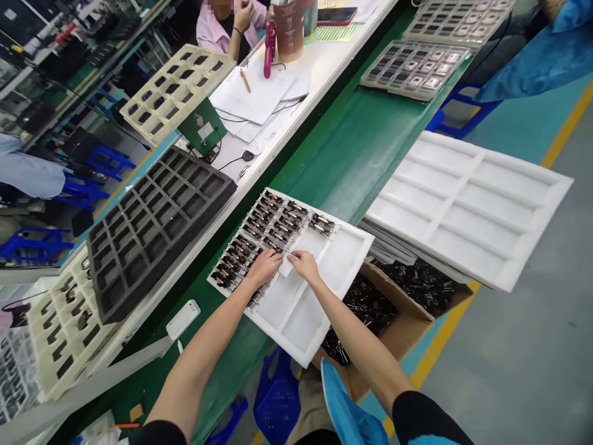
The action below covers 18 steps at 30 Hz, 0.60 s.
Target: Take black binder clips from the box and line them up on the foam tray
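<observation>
**Two hands at work over a tray of copper-banded parts**

Both bare hands are over a white foam tray (294,318) lying aslant on the green bench (352,148). Rows of small dark components (273,225) with copper bands and wire leads fill its far side. Each one lies flat, its long axis running roughly left to right and slanting down to the right, with leads sticking out at the ends. The rows step along the tray's upper-left edge, and the nearer half of the tray is bare.

The left hand (264,267) sits on the nearest components, fingers together and not clenched; any pinch is hidden. The right hand (303,266) is just beside it, its fingertips (291,256) on a pale strip (288,266) among the rows; I can't tell if they grip it.

A black foam tray (157,228) lies to the left. To the right, an open cardboard box (398,327) holds loose black parts, under a stack of white trays (467,210). Farther along, a co-worker's pink sleeve (208,28) shows behind papers (252,99).
</observation>
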### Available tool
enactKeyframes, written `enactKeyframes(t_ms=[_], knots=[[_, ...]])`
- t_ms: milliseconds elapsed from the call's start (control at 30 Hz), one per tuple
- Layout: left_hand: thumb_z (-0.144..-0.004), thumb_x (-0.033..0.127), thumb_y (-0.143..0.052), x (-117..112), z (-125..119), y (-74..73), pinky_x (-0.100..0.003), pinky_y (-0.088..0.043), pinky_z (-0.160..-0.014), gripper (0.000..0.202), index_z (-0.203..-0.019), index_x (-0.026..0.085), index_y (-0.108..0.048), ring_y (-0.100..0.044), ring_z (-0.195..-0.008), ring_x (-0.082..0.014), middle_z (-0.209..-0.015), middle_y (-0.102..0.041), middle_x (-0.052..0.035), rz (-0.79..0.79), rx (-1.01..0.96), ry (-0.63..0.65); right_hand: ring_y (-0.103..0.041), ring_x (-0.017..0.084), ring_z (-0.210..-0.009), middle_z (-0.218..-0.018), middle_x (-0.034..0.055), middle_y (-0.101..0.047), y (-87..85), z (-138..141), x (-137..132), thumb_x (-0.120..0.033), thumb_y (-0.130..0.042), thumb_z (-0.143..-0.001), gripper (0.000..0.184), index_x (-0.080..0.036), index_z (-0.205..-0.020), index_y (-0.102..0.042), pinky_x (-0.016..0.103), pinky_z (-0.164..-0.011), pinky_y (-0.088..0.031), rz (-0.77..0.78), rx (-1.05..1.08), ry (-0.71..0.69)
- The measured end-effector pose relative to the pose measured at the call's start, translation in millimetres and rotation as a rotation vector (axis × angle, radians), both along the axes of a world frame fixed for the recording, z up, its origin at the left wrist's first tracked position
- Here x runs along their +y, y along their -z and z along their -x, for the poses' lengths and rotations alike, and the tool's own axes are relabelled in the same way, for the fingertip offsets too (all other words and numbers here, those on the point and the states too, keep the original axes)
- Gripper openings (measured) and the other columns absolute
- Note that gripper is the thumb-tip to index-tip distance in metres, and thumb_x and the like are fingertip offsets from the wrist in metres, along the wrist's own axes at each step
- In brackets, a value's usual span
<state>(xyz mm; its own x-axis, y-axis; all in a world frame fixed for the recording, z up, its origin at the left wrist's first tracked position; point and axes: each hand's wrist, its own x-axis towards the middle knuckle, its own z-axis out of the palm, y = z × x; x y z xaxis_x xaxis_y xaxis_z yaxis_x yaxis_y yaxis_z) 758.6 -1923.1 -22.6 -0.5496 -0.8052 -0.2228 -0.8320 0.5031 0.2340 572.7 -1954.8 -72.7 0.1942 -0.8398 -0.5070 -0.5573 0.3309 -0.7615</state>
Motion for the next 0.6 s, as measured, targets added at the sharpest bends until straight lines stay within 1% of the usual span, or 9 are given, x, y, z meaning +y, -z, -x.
enactKeyframes(t_ms=[167,233,300,367,433,467,500,567,600], knots=[[-0.097,0.013,-0.041,-3,5,-4.4,-0.045,-0.044,-0.094,0.035,-0.112,0.019,-0.072,-0.055,-0.110,-0.0276,-0.124,-0.067,-0.0120,-0.021,0.023,-0.034,-0.066,0.026,-0.100,-0.100,0.0064,-0.072,-4.7,-10,2,-0.032,-0.065,-0.092,0.018,-0.020,-0.103,-0.071,0.034,-0.088,-0.048,0.004,0.009,0.025],[-0.099,0.017,-0.040,0,7,-7.9,-0.047,-0.044,-0.097,0.034,-0.115,0.020,-0.070,-0.054,-0.114,-0.0281,-0.130,-0.065,-0.0116,-0.007,0.052,-0.058,-0.066,0.026,-0.094,-0.105,0.0081,-0.070,-12.0,-3,9,-0.036,-0.065,-0.091,0.032,-0.018,-0.117,-0.065,0.036,-0.086,-0.050,0.067,-0.018,0.078],[-0.101,0.024,-0.041,15,3,-12.3,-0.047,-0.044,-0.100,0.033,-0.120,0.021,-0.068,-0.053,-0.120,-0.0285,-0.136,-0.062,-0.0103,0.048,0.117,-0.158,-0.064,0.026,-0.093,-0.117,0.0117,-0.066,-20.7,18,23,-0.043,-0.063,-0.091,0.047,-0.017,-0.130,-0.056,0.039,-0.087,-0.051,0.221,-0.040,0.208],[-0.101,0.029,-0.044,44,-9,-16.7,-0.047,-0.042,-0.104,0.031,-0.123,0.023,-0.066,-0.052,-0.124,-0.0282,-0.136,-0.061,-0.0098,0.153,0.187,-0.401,-0.060,0.029,-0.107,-0.130,0.0165,-0.057,-25.8,53,44,-0.049,-0.059,-0.093,0.056,-0.015,-0.137,-0.051,0.044,-0.097,-0.049,0.414,0.034,0.440],[-0.100,0.035,-0.046,84,-32,-19.4,-0.047,-0.040,-0.108,0.031,-0.123,0.024,-0.063,-0.052,-0.126,-0.0284,-0.133,-0.061,-0.0115,0.289,0.218,-0.796,-0.048,0.035,-0.127,-0.137,0.0226,-0.048,-21.9,91,71,-0.053,-0.063,-0.089,0.068,-0.011,-0.139,-0.047,0.050,-0.110,-0.039,0.497,0.219,0.740],[-0.100,0.039,-0.045,105,-46,-19.6,-0.048,-0.040,-0.107,0.032,-0.123,0.023,-0.062,-0.052,-0.126,-0.0293,-0.132,-0.061,-0.0130,0.348,0.208,-1.020,-0.043,0.037,-0.131,-0.142,0.0243,-0.043,-16.1,106,85,-0.057,-0.068,-0.084,0.078,-0.010,-0.141,-0.044,0.050,-0.113,-0.037,0.431,0.253,0.882],[-0.100,0.043,-0.043,124,-63,-19.0,-0.048,-0.042,-0.105,0.036,-0.122,0.022,-0.061,-0.052,-0.125,-0.0301,-0.130,-0.060,-0.0146,0.370,0.191,-1.229,-0.045,0.038,-0.130,-0.142,0.0247,-0.042,-8.2,118,100,-0.061,-0.072,-0.079,0.085,-0.010,-0.142,-0.043,0.050,-0.110,-0.042,0.273,0.190,0.969],[-0.099,0.051,-0.038,151,-98,-15.7,-0.046,-0.047,-0.098,0.049,-0.129,0.015,-0.055,-0.053,-0.124,-0.0318,-0.133,-0.056,-0.0203,0.323,0.201,-1.585,-0.056,0.036,-0.120,-0.133,0.0203,-0.054,10.2,126,124,-0.066,-0.070,-0.078,0.080,-0.014,-0.136,-0.049,0.049,-0.099,-0.054,-0.117,-0.155,0.953],[-0.099,0.052,-0.034,157,-116,-13.4,-0.046,-0.046,-0.100,0.055,-0.134,0.013,-0.049,-0.052,-0.125,-0.0315,-0.136,-0.054,-0.0221,0.256,0.222,-1.671,-0.060,0.035,-0.116,-0.129,0.0177,-0.058,18.7,123,133,-0.065,-0.071,-0.078,0.077,-0.016,-0.132,-0.052,0.046,-0.095,-0.057,-0.246,-0.312,0.891]])
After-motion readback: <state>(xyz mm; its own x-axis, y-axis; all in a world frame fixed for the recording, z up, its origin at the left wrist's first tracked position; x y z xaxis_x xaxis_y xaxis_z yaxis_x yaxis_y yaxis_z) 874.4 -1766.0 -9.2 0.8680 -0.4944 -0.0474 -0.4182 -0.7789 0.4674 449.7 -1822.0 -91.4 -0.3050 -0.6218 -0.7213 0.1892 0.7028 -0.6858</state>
